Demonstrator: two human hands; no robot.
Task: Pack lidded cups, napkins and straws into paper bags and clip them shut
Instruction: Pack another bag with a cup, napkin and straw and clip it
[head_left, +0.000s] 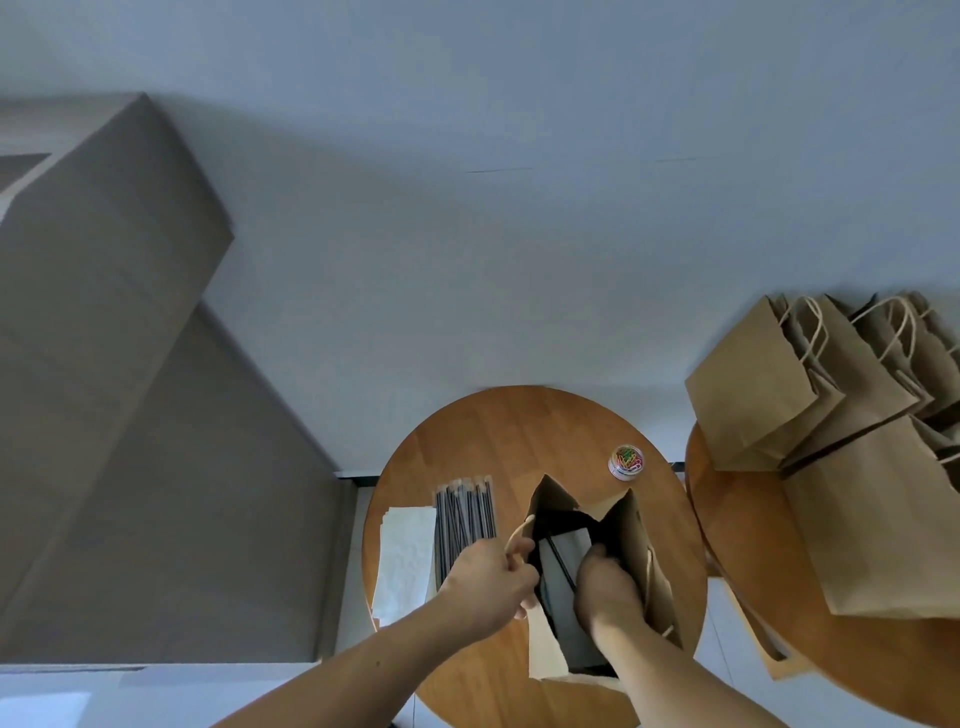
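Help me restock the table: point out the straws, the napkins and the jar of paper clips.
straws (466, 514), head view, middle of the dark bundle.
napkins (407, 558), head view, centre of the white stack's top sheet.
jar of paper clips (627, 461), head view, middle of its clear top.

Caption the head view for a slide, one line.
The left hand grips the open bag by its handle while the right hand reaches inside; straws and napkins lie beside.
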